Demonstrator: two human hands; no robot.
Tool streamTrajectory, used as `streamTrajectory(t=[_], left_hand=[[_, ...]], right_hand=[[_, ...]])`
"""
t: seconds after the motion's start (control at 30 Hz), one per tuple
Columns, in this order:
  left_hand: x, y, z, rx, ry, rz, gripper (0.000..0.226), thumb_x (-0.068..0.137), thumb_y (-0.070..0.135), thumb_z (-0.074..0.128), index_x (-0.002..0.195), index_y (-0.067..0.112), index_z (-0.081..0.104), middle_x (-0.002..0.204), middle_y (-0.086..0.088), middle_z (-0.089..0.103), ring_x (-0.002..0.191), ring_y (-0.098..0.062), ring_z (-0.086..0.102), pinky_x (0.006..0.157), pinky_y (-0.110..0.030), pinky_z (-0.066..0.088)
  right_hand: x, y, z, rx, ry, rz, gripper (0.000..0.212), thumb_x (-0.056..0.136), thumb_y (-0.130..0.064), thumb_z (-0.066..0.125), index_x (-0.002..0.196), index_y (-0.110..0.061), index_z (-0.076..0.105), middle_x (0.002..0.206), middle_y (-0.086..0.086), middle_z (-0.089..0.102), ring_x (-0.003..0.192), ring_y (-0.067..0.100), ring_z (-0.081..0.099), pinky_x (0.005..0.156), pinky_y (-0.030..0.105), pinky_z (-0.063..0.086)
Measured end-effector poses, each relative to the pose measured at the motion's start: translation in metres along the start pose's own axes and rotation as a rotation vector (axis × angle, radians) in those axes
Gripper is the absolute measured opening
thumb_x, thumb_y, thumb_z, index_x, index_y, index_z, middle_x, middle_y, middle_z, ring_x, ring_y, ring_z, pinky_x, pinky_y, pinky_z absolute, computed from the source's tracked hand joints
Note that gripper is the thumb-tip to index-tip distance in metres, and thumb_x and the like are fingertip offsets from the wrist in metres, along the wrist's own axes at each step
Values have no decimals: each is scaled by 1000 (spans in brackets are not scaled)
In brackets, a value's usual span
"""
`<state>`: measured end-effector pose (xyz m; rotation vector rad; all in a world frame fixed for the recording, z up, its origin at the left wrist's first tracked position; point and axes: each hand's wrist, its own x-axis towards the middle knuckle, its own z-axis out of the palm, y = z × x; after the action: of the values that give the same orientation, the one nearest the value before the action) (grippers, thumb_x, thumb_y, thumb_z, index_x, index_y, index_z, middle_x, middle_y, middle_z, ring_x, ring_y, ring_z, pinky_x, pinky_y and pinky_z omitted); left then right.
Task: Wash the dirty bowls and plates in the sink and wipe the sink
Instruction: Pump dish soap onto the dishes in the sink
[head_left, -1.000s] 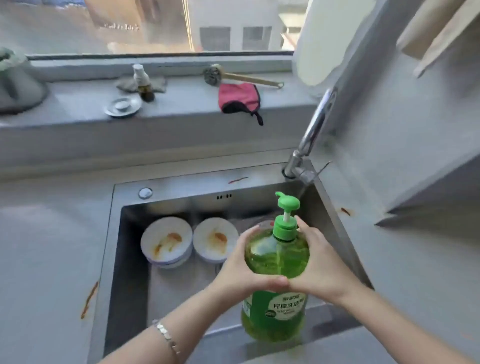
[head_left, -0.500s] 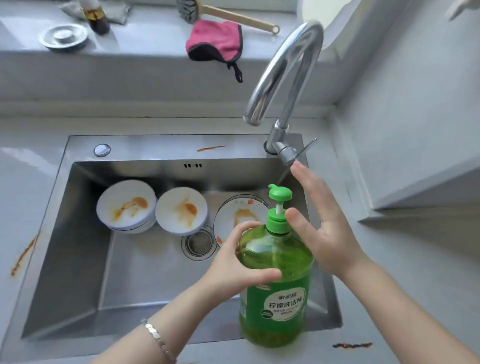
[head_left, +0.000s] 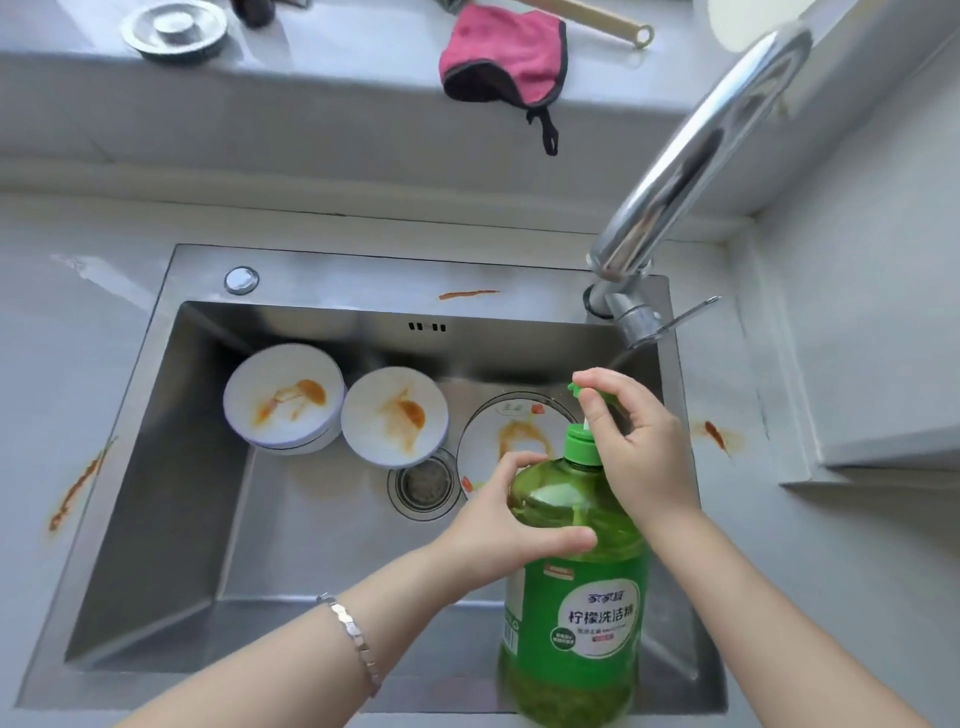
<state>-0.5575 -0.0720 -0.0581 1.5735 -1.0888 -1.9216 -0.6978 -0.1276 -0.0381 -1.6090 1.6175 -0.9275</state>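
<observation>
Left hand (head_left: 511, 525) fingers grip soap bottle (head_left: 582, 597); right hand (head_left: 631, 441) fingers curl over pump (head_left: 581, 444); press straight down, nozzle toward plate (head_left: 498, 431), 11 o'clock

Bright daylight — soft focus, bowed edges

One wide head-worn camera looks steeply down, close over the rectangular stainless-steel sink (head_left: 156, 467), facing the far grey windowsill ledge (head_left: 337, 78).
</observation>
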Motion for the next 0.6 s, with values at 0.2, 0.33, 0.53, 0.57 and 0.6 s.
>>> streamTrajectory(t=[0.2,0.33,0.53,0.57,0.6], left_hand=[[4,-3,-1,-15,4,-28,71,65,33,84,122,39,43,107,17,62,97,-1,63,88,-21,51],[9,-5,-2,-27,2,-35,72,65,34,84,123,38,43,109,13,64,98,-2,63,88,-22,51],[14,-7,-2,-42,2,-56,70,65,32,84,121,38,43,108,11,64,97,-3,63,89,-24,51],[14,-7,-2,-43,-1,-60,69,65,31,84,120,37,44,107,11,65,97,-3,64,88,-23,51],[15,-7,-3,-43,-3,-62,69,65,31,84,120,37,44,107,11,65,96,-3,64,88,-23,51]], right_hand=[[5,2,5,-70,6,51,15,91,-13,56,96,-18,69,94,-18,61,88,-25,49,76,-5,33],[7,4,8,-111,4,49,15,91,-12,56,98,-14,70,92,-18,59,85,-28,47,73,-7,31],[9,11,13,-168,16,-11,13,87,-5,61,94,-8,71,89,-12,61,86,-13,50,76,-7,32],[8,11,13,-178,17,-17,12,86,-4,62,93,-7,71,88,-11,61,87,-11,49,77,-7,32],[8,12,14,-182,19,-21,12,85,-3,62,92,-7,71,87,-11,61,87,-10,49,76,-7,32]])
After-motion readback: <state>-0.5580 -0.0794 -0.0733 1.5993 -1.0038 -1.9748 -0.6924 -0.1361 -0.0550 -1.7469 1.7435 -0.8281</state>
